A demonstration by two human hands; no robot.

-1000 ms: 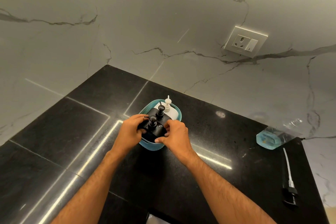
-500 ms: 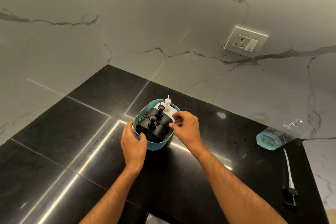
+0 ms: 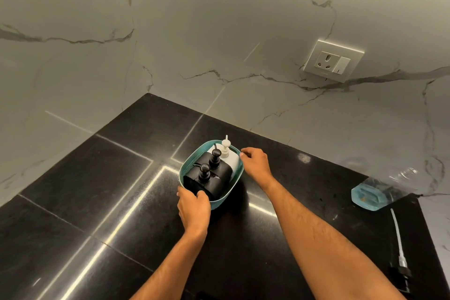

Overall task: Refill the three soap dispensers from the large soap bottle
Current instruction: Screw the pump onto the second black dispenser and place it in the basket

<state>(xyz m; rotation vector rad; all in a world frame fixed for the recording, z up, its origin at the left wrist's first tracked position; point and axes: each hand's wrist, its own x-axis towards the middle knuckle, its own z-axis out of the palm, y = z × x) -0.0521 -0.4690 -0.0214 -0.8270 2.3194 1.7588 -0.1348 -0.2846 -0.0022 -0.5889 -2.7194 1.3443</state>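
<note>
A teal basket (image 3: 232, 186) stands on the black counter and holds two black soap dispensers (image 3: 207, 179) and a white one (image 3: 230, 157), all with pumps on. My left hand (image 3: 193, 207) grips the basket's near rim, thumb inside. At the far right rim, my right hand (image 3: 255, 163) holds the edge with curled fingers. The large clear soap bottle (image 3: 379, 190), with blue soap in it, lies on its side at the right by the wall, its cap off.
A loose black pump with a long white tube (image 3: 399, 251) lies near the counter's right edge. A wall socket (image 3: 332, 61) sits on the marble backsplash. The black counter (image 3: 97, 202) stretches to the left and front.
Both hands left the front black dispenser's pump. The left hand moved to the basket's near rim, the right hand to its far right rim. The basket sits turned a little.
</note>
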